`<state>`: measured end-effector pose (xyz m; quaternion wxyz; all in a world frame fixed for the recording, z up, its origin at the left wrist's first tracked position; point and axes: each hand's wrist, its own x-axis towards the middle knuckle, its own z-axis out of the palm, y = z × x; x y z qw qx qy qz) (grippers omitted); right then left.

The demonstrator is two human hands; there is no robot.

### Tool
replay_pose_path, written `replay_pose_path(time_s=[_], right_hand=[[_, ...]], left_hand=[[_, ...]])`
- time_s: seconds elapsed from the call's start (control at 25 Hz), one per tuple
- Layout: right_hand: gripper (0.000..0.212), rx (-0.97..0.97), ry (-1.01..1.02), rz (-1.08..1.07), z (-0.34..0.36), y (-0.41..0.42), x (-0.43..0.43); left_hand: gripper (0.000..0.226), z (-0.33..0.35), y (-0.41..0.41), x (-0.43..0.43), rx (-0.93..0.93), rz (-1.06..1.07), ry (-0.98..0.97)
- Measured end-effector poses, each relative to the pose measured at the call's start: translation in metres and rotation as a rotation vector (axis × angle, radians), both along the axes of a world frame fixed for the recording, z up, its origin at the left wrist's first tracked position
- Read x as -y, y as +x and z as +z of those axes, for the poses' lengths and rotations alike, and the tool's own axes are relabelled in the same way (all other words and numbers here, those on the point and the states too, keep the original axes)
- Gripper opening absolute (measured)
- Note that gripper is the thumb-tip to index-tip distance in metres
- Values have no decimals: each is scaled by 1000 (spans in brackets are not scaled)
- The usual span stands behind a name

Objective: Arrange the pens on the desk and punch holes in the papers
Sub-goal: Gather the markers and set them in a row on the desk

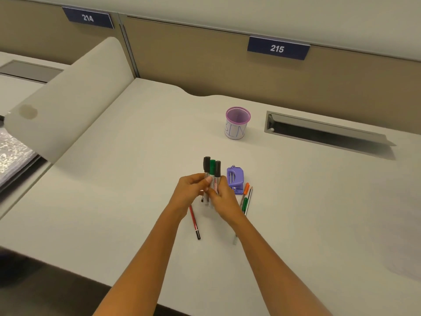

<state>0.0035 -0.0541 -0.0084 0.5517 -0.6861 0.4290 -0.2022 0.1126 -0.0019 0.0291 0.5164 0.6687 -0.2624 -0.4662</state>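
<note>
Three markers [212,172], two with black caps and one with a green cap, stand upright in a bundle above the desk's middle. My left hand [191,190] and my right hand [224,198] both grip the bundle, caps up. A red pencil [194,222] lies on the desk below my left hand. An orange pen [246,189], a green pen [245,205] and a thin dark pencil [249,198] lie just right of my right hand. A purple hole punch [235,179] sits behind them. I see no papers.
A purple mesh cup [237,123] with a white label stands farther back on the white desk [136,179]. A grey cable slot [323,133] is open at the right rear. A beige partition [68,96] borders the left side, panel walls the back.
</note>
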Motion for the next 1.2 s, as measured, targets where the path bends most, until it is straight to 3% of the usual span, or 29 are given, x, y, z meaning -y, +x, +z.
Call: replay_pose_path(time_s=[0.28, 0.44, 0.6, 0.72, 0.96, 1.2], right_hand=[[45, -114, 220, 294, 17, -6, 13], [53, -189, 243, 412, 21, 7, 17], [50, -293, 238, 510, 24, 31, 6], [31, -217, 361, 511, 32, 54, -1], [26, -126, 571, 413, 36, 113, -6], [29, -130, 409, 291, 17, 179, -12]], left_hand=[[38, 8, 15, -10, -91, -21, 276], [37, 4, 15, -18, -149, 128, 301], [21, -1, 24, -24, -237, 307, 274], [9, -1, 43, -30, -274, 341, 324], [13, -4, 107, -43, -331, 333, 364], [26, -6, 181, -40, -179, 262, 369]])
